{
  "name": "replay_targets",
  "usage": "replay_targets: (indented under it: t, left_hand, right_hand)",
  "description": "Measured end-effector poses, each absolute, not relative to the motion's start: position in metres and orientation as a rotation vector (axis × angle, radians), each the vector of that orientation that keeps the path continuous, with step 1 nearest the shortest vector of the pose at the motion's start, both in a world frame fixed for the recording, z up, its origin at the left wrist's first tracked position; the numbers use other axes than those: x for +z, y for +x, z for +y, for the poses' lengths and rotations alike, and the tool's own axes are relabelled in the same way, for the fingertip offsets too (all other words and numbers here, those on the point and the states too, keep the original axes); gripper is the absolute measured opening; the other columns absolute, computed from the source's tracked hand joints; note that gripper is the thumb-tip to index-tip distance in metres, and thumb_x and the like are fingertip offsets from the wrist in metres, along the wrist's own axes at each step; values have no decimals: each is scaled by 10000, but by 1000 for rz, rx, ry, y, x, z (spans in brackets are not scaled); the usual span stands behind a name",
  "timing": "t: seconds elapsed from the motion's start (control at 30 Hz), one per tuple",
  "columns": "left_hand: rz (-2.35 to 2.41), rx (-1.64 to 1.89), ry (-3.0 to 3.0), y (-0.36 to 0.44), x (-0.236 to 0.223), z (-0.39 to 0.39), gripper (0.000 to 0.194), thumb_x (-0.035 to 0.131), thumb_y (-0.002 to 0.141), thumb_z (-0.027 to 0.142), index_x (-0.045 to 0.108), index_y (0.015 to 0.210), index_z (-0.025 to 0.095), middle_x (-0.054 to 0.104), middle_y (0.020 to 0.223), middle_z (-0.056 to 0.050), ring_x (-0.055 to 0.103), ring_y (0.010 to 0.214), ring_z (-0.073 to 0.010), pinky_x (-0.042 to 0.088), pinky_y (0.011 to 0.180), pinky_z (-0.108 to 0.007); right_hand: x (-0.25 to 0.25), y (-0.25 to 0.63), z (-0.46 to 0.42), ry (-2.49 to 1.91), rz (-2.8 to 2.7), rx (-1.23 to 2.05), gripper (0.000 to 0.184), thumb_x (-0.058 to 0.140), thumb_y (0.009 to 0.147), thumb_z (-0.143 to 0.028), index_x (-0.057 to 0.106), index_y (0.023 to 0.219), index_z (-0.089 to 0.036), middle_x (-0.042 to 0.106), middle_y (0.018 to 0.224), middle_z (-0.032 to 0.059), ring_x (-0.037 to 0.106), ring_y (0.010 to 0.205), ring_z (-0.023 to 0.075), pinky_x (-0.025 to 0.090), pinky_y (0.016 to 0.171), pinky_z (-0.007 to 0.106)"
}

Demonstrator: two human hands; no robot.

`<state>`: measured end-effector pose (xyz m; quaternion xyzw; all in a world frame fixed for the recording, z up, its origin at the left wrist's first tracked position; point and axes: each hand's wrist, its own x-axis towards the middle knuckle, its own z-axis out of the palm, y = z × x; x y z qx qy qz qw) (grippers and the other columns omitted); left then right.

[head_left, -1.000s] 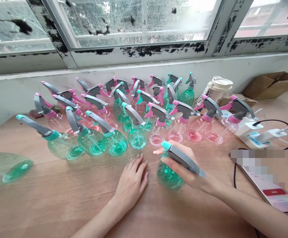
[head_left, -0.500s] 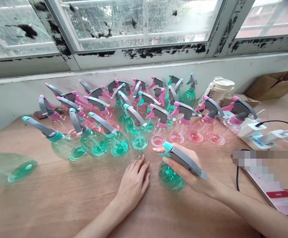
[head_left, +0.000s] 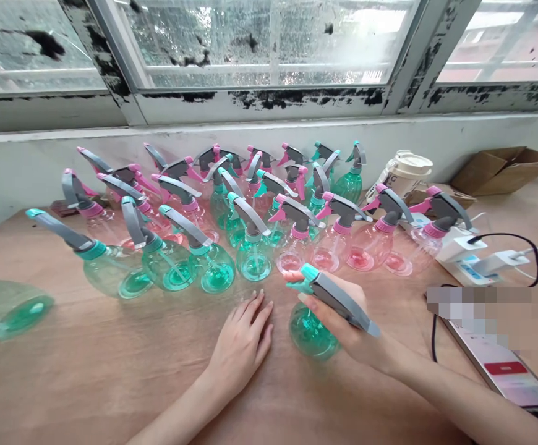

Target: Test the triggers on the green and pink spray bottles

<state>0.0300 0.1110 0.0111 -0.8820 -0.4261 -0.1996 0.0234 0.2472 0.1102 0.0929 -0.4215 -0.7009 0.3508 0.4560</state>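
My right hand [head_left: 350,318] is wrapped round the neck of a green spray bottle [head_left: 313,337] with a grey and teal trigger head. That bottle stands on the wooden table [head_left: 111,371], and its neck is hidden by my fingers. To its left, my left hand [head_left: 241,337] lies flat on the tabletop, fingers stretched out and holding nothing. Just beyond my hands are several more spray bottles, among them a green one [head_left: 255,259] and a pink one [head_left: 294,247]. Another green bottle [head_left: 12,312] is cut off at the left edge.
At the right are a phone [head_left: 496,358] with a partly blurred screen, a white power strip [head_left: 468,269] with plugs and a black cable. A lidded cup [head_left: 403,176] and an open cardboard box [head_left: 496,170] stand behind. A window sits above the back wall.
The whole view has shifted slightly, with the bottles appearing a little further left. Both hands keep their poses, and the right still grips the green spray bottle.
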Motion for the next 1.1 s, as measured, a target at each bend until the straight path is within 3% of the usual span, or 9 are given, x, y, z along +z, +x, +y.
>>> replay_targets:
  t: [0.2, 0.4, 0.6, 0.8, 1.1]
  left_hand:
    - [-1321, -632, -2722, 30, 10, 111, 332, 452, 947, 198, 604, 1237, 148, 594, 1331, -155, 578, 1206, -297, 507, 986, -494]
    - [-1321, -636, -2722, 30, 10, 111, 321, 460, 941, 188, 615, 1218, 136, 595, 1325, -167, 580, 1203, -303, 514, 973, -490]
    - [-1311, -624, -2715, 31, 10, 110, 324, 467, 938, 181, 613, 1220, 122, 597, 1318, -177, 587, 1189, -306, 521, 960, -489]
    - [-1317, -623, -2719, 31, 11, 110, 324, 469, 944, 196, 610, 1226, 119, 589, 1326, -182, 576, 1206, -305, 514, 973, -488]
    - [-1345, -636, -2729, 31, 11, 109, 324, 457, 951, 206, 606, 1230, 137, 578, 1347, -169, 555, 1238, -294, 495, 1002, -479]
  right_hand:
    - [95, 247, 108, -1061, -1741, 830, 209, 523, 926, -272, 518, 725, -212, 527, 671, 3, 616, 815, 206, 497, 698, 288]
    - [97, 246, 111, -1000, -1759, 793, 86, 524, 925, -216, 609, 936, -205, 582, 767, -7, 566, 670, 130, 465, 610, 235]
    - [94, 245, 111, -998, -1724, 791, 128, 532, 932, -233, 580, 818, -197, 580, 748, -8, 553, 657, 123, 450, 601, 233]
    - [92, 246, 110, -1010, -1723, 872, 71, 533, 940, -259, 590, 924, -220, 573, 788, -14, 504, 643, 113, 432, 604, 231]
    - [92, 246, 107, -1024, -1745, 821, 194, 522, 936, -274, 643, 1080, -225, 535, 713, -14, 491, 569, 131, 452, 585, 259]
